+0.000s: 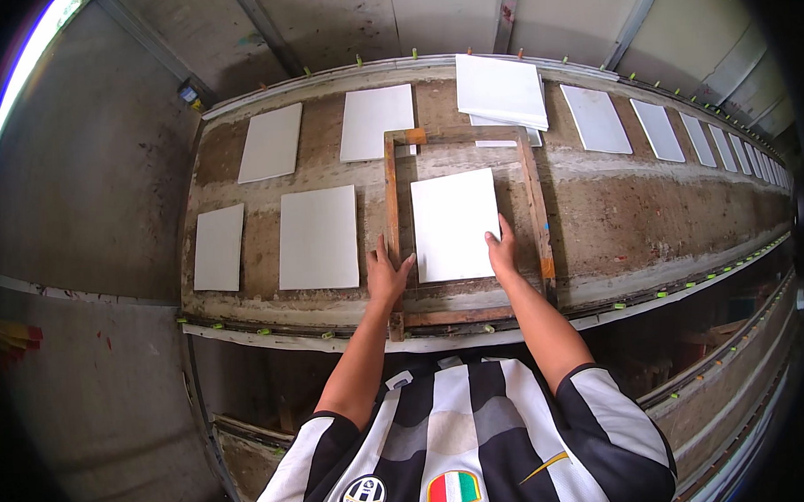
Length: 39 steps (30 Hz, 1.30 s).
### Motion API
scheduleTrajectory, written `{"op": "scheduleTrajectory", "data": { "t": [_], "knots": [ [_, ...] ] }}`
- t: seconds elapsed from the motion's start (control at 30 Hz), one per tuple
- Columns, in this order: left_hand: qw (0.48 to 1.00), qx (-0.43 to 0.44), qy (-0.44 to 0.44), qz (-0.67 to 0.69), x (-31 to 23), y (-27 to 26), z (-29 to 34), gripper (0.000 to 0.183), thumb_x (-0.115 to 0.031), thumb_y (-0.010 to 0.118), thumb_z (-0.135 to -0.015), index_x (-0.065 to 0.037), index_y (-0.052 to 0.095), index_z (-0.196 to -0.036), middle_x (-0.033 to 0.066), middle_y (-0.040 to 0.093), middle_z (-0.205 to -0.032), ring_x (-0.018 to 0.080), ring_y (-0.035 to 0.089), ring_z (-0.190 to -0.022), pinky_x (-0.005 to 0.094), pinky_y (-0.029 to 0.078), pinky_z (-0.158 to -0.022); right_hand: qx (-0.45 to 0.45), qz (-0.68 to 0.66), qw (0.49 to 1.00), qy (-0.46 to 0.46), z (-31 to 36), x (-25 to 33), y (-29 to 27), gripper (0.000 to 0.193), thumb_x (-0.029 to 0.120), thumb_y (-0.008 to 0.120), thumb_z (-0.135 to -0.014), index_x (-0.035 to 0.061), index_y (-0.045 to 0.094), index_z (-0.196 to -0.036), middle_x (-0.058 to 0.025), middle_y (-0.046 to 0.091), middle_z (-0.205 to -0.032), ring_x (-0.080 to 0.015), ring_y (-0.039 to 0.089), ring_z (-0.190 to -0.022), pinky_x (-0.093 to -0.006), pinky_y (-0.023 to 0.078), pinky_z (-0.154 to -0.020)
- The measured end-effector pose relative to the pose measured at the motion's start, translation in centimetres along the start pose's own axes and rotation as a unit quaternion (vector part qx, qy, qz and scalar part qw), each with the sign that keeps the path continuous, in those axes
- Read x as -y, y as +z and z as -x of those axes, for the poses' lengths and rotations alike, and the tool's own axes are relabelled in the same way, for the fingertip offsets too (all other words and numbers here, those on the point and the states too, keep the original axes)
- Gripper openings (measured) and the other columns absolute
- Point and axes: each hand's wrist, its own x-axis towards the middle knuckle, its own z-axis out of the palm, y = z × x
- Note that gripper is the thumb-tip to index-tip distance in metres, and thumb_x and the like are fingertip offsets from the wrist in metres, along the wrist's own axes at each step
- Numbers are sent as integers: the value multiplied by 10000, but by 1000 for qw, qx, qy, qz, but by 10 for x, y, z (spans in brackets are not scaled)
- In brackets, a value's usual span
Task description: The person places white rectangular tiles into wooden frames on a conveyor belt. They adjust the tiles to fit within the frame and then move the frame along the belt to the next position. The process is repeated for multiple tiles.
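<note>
A white rectangular sheet lies on the long worn table, inside a wooden frame. My right hand is closed on the sheet's right edge, its thumb on top and fingers along the side. At the other side, my left hand is open over the frame's left bar. Its thumb points toward the sheet's left edge, and its other fingers stretch forward. Whether that thumb touches the sheet I cannot tell. Beyond the sheet, the frame's far bar passes in front of a loose stack of white sheets.
Several single white sheets lie around, including one left of the frame and a far row running right. Small green and orange clips line the table's rails. A wall stands left; a lower shelf is at right.
</note>
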Motion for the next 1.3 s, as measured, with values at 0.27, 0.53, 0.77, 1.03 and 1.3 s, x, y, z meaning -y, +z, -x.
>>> {"op": "scheduleTrajectory", "data": {
  "t": [0.27, 0.53, 0.77, 1.03, 1.3],
  "knots": [
    [998, -17, 4, -54, -2, 10, 4, 935, -418, 798, -847, -65, 297, -1553, 281, 463, -1326, 471, 529, -1203, 522, 468, -1013, -7, 67, 998, 3, 7, -12, 2, 589, 69, 697, -945, 52, 476, -1490, -205, 549, -1462, -324, 526, -1346, -400, 417, -1113],
    [990, -114, 68, -51, -13, 5, 12, 642, -334, 763, -877, -111, 521, -1428, 240, 474, -1348, 456, 424, -1328, 537, 349, -1108, -4, 267, 963, 27, 15, 10, -5, 610, 224, 743, -926, 174, 509, -1487, -237, 500, -1453, -402, 431, -1382, -501, 366, -1139],
    [972, -58, 93, -208, -28, 13, 7, 338, -384, 704, -904, -151, 775, -1138, 264, 326, -1568, 483, 79, -1529, 619, 60, -1229, -6, 247, 969, 10, 11, 8, -7, 603, 209, 748, -919, 145, 525, -1475, -217, 564, -1345, -393, 518, -1267, -493, 420, -1067],
    [970, -35, 108, -214, -16, 19, 2, 272, -359, 674, -930, -174, 797, -1085, 248, 258, -1624, 485, 7, -1544, 651, 33, -1221, -3, 232, 973, 9, 13, 5, -7, 606, 195, 758, -911, 117, 531, -1468, -206, 582, -1296, -385, 565, -1204, -476, 454, -1018],
    [974, -26, 113, -196, -11, 17, 1, 224, -329, 665, -936, -189, 805, -1041, 219, 246, -1635, 483, 2, -1544, 665, 29, -1212, -16, 233, 972, -10, 9, -10, -3, 609, 177, 762, -909, 116, 530, -1469, -203, 584, -1294, -376, 568, -1204, -471, 456, -1020]
  ]
}}
